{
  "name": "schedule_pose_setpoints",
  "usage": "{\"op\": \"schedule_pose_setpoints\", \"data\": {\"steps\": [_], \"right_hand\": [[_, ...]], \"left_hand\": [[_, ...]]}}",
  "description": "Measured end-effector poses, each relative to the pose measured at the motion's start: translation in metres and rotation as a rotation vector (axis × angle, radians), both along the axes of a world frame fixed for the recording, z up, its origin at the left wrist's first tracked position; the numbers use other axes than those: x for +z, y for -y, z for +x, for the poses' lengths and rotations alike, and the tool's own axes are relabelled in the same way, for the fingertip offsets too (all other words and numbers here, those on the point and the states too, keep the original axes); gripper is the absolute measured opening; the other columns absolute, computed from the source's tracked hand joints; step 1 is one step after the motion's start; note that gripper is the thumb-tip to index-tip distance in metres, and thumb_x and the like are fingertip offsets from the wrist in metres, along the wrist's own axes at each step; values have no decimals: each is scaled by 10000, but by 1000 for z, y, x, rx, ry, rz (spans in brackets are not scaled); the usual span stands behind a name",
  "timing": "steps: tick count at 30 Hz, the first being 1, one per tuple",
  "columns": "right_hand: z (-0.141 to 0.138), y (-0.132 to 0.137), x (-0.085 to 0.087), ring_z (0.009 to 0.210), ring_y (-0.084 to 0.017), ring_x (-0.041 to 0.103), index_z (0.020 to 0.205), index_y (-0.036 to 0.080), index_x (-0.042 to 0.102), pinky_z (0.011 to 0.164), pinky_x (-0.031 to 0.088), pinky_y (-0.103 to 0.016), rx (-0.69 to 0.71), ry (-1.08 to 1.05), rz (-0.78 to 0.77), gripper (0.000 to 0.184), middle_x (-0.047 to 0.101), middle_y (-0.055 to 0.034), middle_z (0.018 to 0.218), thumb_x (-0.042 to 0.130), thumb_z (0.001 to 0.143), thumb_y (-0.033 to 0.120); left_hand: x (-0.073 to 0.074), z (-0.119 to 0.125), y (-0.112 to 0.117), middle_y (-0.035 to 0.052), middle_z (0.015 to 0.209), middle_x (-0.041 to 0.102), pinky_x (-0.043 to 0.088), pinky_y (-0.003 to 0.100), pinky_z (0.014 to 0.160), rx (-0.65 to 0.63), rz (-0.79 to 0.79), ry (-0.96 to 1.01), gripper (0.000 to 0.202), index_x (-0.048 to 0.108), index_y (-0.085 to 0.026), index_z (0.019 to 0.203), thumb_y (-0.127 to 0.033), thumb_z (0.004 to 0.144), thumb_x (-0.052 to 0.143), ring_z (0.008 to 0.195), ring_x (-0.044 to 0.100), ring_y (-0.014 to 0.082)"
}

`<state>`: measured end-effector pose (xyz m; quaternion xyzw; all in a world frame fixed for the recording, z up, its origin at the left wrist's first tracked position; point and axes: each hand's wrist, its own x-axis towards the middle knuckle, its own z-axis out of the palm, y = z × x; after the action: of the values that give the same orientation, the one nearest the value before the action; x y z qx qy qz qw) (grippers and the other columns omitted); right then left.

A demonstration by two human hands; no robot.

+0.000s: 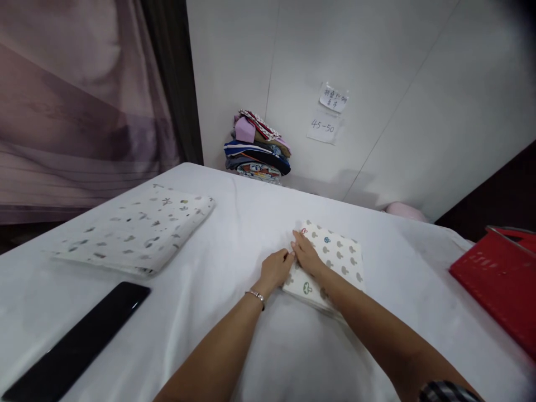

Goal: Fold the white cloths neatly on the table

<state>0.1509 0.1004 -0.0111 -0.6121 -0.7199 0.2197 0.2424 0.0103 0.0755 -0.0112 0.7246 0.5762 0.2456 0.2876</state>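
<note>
A folded white cloth (349, 254) with a print of small grey, red, blue and green mushrooms lies on the white-covered table. Across its left part rests my right hand (307, 255), palm down with fingers stretched out, pressing on the fabric. My left hand (276, 269), with a bracelet at the wrist, has its fingers curled against the cloth's left edge, and its fingertips meet the right hand there. What the left fingers pinch is partly hidden.
At the left lies a folded white patterned cloth (142, 229) in clear plastic, and nearer me a glossy black slab (79, 340). A red bag (498, 285) stands at the right. Folded clothes (257, 148) are stacked by the wall, where handwritten paper signs (324, 125) hang.
</note>
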Motion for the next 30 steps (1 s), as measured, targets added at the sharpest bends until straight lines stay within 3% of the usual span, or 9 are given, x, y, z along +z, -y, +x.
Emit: {"op": "schedule_pose_setpoints", "data": {"steps": [4,9,13,18,26,30], "right_hand": [[12,7,6,1316,-175,332,1415,240,295,1065,292,-349,-42,-198,-13,564,363,-35,1438,254,919,505],[31,-14,18,1353,-232,233,1390,179,319,1072,231,-421,-143,304,110,508,325,-90,1453,318,917,364],[29,-40,11,1323,-295,264,1337,93,388,1062,182,-469,-207,404,83,491,372,-178,1403,319,913,331],[19,-57,-1,1365,-293,165,1402,85,293,1080,129,-416,-191,543,-6,601,211,-180,1484,293,920,444],[20,-54,9,1384,-284,97,1414,185,296,1094,103,-431,-169,457,-82,563,131,-115,1517,295,922,459],[9,-29,14,1394,-259,43,1410,172,317,1109,67,-453,-105,242,-148,570,131,-92,1519,287,924,469]], "left_hand": [[1,2,2,-5,731,645,318,256,561,-26,-29,5,244,549,-228,745,-462,799,506,666,569,172],[5,3,4,-5,737,640,329,253,572,-25,-65,-68,228,534,-221,736,-431,815,489,676,569,164],[8,3,3,5,774,647,352,258,607,-34,-61,-103,228,538,-217,768,-402,853,434,722,582,167],[6,5,2,17,808,657,367,269,630,-31,-50,-150,247,541,-212,786,-404,871,410,765,599,179],[5,7,3,33,825,658,364,275,628,-42,-8,-205,282,537,-206,808,-403,894,354,774,601,183],[6,7,4,34,823,660,357,274,622,-47,-2,-205,282,528,-207,801,-393,898,340,779,603,184]]}}
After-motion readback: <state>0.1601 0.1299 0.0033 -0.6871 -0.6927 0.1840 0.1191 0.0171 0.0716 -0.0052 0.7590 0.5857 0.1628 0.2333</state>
